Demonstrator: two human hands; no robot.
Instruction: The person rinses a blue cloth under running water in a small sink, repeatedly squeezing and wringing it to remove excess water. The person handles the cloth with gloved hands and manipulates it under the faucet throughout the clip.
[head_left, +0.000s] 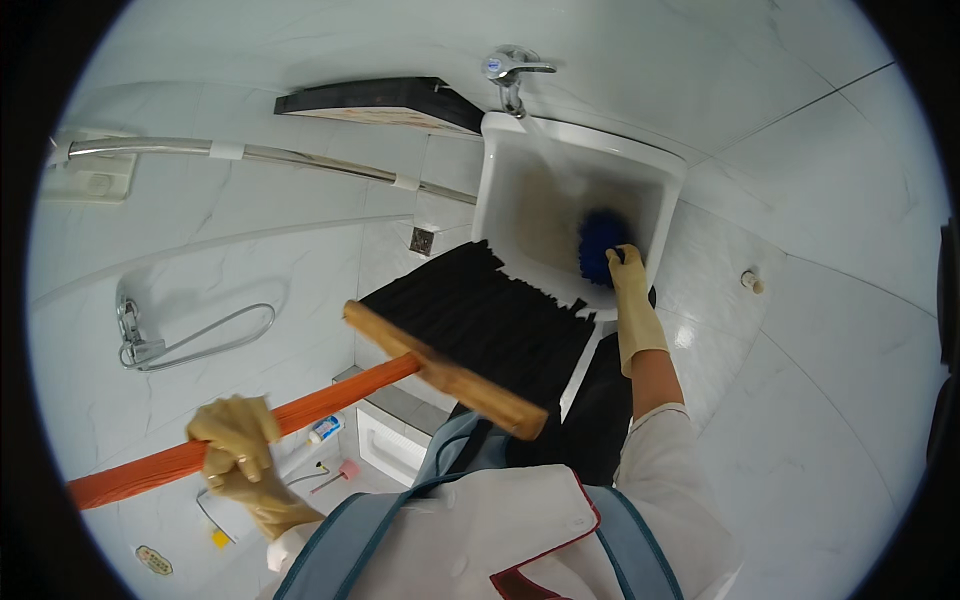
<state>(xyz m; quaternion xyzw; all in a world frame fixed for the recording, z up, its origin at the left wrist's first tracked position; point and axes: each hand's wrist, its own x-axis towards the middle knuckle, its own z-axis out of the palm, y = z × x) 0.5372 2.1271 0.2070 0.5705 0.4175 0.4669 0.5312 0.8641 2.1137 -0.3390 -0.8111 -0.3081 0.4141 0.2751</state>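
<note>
My left hand (238, 442), in a yellow rubber glove, is closed around the orange handle (345, 390) of a broom. Its wooden head (457, 381) tilts in front of my body, and the black bristles (484, 322) reach over the near left rim of a white ceramic sink (667, 217). In a matching glove, my right hand (636, 300) grips the near end of a blue shaggy scrubber (600, 244), whose exact kind I cannot tell. This scrubber is inside the basin. Water (551, 154) runs from the chrome tap (511, 71) into cloudy liquid at the bottom.
A dark-edged panel (382, 97) projects from the wall beside the sink. Left of it runs a metal rail (300, 156). A hand shower (142, 349) hangs on the tiled wall. Below are a squat toilet (386, 442), a bottle (326, 427) and a pink brush (346, 471).
</note>
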